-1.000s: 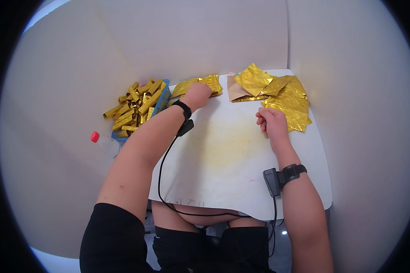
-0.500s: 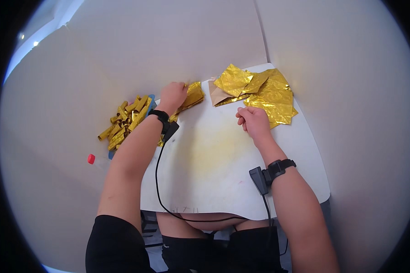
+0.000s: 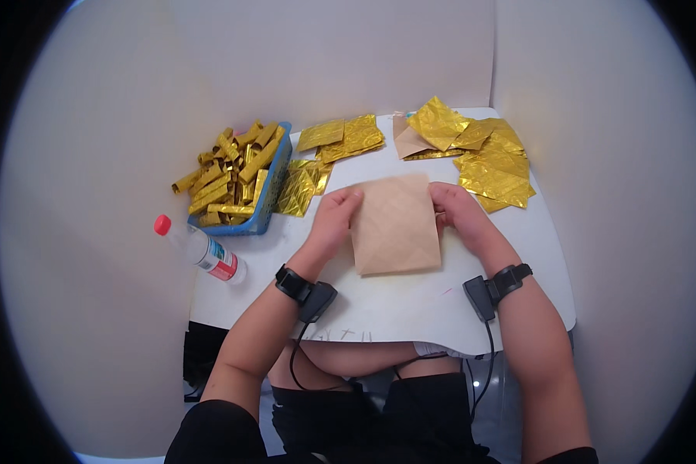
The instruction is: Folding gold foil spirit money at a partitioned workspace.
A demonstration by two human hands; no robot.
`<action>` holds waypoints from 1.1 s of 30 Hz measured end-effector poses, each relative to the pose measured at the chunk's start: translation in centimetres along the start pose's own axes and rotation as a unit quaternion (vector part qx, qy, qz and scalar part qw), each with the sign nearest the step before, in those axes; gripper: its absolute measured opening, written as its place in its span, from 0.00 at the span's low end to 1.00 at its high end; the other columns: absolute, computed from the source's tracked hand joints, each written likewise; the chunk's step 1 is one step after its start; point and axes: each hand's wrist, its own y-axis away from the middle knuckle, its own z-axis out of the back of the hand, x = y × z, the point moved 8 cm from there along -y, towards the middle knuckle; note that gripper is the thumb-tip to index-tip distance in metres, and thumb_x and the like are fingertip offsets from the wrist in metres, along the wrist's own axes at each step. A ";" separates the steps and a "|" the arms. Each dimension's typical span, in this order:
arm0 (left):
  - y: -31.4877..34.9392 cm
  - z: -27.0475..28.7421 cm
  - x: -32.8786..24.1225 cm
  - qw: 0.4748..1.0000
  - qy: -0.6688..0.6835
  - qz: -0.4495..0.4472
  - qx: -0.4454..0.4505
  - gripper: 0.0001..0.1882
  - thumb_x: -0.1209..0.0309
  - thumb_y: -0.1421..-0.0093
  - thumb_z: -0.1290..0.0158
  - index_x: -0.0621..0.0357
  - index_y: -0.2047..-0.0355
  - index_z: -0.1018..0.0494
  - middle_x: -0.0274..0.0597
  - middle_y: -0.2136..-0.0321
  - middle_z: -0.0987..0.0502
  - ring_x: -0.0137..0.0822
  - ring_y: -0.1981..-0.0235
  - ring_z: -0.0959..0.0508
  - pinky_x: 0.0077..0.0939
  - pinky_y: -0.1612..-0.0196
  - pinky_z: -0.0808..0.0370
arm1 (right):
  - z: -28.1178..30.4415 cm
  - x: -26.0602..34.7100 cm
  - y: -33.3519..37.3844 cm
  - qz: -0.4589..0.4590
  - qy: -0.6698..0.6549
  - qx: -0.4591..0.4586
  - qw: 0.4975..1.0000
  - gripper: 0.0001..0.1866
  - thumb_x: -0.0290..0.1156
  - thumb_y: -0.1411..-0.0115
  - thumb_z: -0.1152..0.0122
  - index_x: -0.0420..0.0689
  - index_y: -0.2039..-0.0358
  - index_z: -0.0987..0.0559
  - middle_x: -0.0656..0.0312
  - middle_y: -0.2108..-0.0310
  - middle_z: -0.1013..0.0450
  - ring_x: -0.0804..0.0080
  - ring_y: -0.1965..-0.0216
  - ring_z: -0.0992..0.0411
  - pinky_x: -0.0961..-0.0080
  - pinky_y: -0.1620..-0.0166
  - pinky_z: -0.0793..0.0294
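Observation:
A square sheet of paper [image 3: 397, 226], plain brown on the side facing me, is stretched between my two hands above the middle of the white table. My left hand [image 3: 336, 216] pinches its left edge, thumb on the brown face. At the upper right edge, my right hand [image 3: 456, 210] is closed on the sheet too, some of its fingers hidden behind. Behind my left hand lie gold foil sheets [image 3: 351, 139], with more gold foil sheets [image 3: 298, 188] beside the basket. A looser heap of gold sheets [image 3: 493, 166] lies beyond my right hand.
A blue plastic basket [image 3: 264, 219] full of rolled gold tubes [image 3: 228, 174] stands at the left of the table [image 3: 510, 309]. In front of it is a clear bottle [image 3: 218, 259] with a red cap. Pale walls [image 3: 348, 54] close in the sides and back.
My left hand has come back from the gold sheets at the rear left, and a brown-faced sheet now spans both hands. The view has shifted, showing more of the basket and bottle.

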 end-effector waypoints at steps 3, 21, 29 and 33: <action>0.7 -1.2 0.9 0.996 0.039 -0.013 0.077 0.13 0.62 0.26 0.41 0.60 0.60 0.18 0.29 0.67 0.16 0.20 0.69 0.22 0.18 0.65 0.27 | -0.9 -1.0 0.5 -0.035 0.093 0.003 0.995 0.12 0.37 0.29 0.33 0.40 0.58 0.15 0.71 0.69 0.22 0.86 0.70 0.28 0.83 0.67 0.28; -0.2 1.5 -0.3 0.981 -0.089 -0.162 -0.053 0.09 0.71 0.32 0.40 0.60 0.55 0.17 0.35 0.66 0.18 0.22 0.70 0.22 0.19 0.68 0.24 | 3.0 -0.5 0.6 0.036 0.149 -0.147 0.977 0.12 0.36 0.27 0.37 0.41 0.60 0.15 0.71 0.76 0.25 0.86 0.80 0.33 0.85 0.75 0.36; 1.5 -1.6 -1.8 0.946 -0.212 -0.238 0.064 0.13 0.71 0.38 0.36 0.62 0.54 0.18 0.41 0.55 0.17 0.37 0.57 0.19 0.31 0.48 0.23 | 5.7 0.0 1.4 0.089 0.165 -0.238 0.953 0.08 0.28 0.32 0.35 0.37 0.57 0.15 0.68 0.70 0.21 0.86 0.75 0.30 0.86 0.71 0.33; 3.0 -3.8 -2.1 0.909 -0.276 -0.275 0.149 0.14 0.69 0.39 0.35 0.61 0.54 0.18 0.46 0.49 0.18 0.44 0.48 0.20 0.36 0.41 0.25 | 5.1 0.4 1.5 0.131 0.199 -0.197 0.951 0.06 0.22 0.36 0.36 0.40 0.60 0.14 0.66 0.62 0.19 0.81 0.62 0.25 0.82 0.56 0.27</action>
